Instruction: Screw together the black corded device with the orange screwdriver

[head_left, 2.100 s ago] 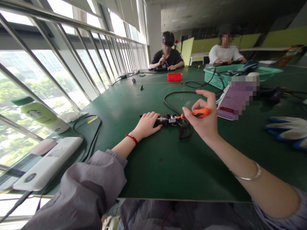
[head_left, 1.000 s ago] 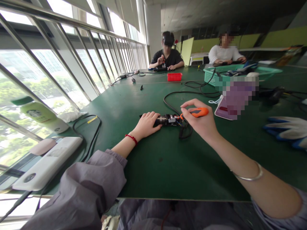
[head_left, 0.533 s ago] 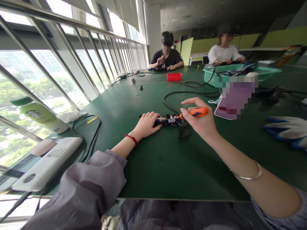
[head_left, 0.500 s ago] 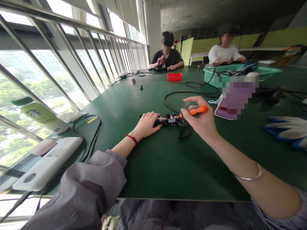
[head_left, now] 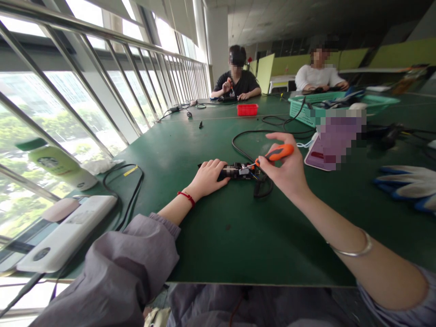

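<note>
On the green table lies a black corded device (head_left: 235,170), its inner metal parts and thin wires exposed. My left hand (head_left: 208,176) is wrapped over its left end, pressing it to the tabletop and hiding that part. In my right hand (head_left: 289,168) is a screwdriver (head_left: 279,152) with an orange and black handle, held between thumb and fingers. Its shaft slopes down to the left into the exposed middle of the device; the exact contact of the tip is too small to tell. A black cord (head_left: 264,195) loops beside the device's right end.
A phone (head_left: 318,156) and a green basket (head_left: 301,111) of tools stand to the right, with gloves (head_left: 407,184) nearer. A red tray (head_left: 247,110) sits farther back. At left are a bottle (head_left: 59,165), a white power bank (head_left: 70,231) and a cable (head_left: 141,181). Two people sit across.
My right hand has shifted slightly up and left, and the screwdriver's handle is tilted a little more steeply. My left hand and the device have stayed put.
</note>
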Tool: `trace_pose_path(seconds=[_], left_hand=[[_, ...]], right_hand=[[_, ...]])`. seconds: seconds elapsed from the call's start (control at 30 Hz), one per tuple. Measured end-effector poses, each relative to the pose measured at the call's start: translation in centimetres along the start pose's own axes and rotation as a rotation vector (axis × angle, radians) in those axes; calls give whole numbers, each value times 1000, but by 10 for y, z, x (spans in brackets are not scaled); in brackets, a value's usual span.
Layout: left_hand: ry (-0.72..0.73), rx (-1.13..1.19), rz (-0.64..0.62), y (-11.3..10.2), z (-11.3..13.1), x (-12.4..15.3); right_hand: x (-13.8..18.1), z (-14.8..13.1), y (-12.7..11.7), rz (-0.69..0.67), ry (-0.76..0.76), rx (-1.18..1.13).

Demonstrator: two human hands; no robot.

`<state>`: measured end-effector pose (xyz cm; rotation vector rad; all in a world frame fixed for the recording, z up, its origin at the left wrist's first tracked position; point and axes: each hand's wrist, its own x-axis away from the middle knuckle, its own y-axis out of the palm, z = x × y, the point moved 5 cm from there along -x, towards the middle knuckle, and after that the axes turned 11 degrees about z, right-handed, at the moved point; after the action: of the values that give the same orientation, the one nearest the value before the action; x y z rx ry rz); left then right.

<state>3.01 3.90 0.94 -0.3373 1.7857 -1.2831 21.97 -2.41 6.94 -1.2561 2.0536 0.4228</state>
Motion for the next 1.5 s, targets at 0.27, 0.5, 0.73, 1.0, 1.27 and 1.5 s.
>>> trace_pose_path(seconds=[0.27, 0.5, 0.73, 1.0, 1.27, 1.5], left_hand=[[2, -6, -3, -1, 1, -1], [4, 6, 8, 0, 0, 0], [-1, 5, 2, 0, 0, 0], [-3, 11, 1, 1, 0, 0], [-5, 9, -9, -2, 1, 0], [-6, 18, 0, 0, 0, 0]], right_hand=[[3, 4, 1, -18, 29, 134], [2, 7, 3, 3, 18, -14], [1, 7, -3, 75, 59, 83], [0, 1, -2, 51, -43, 7], [1, 0, -3, 37, 15, 134], [-1, 3, -1, 51, 2, -49]])
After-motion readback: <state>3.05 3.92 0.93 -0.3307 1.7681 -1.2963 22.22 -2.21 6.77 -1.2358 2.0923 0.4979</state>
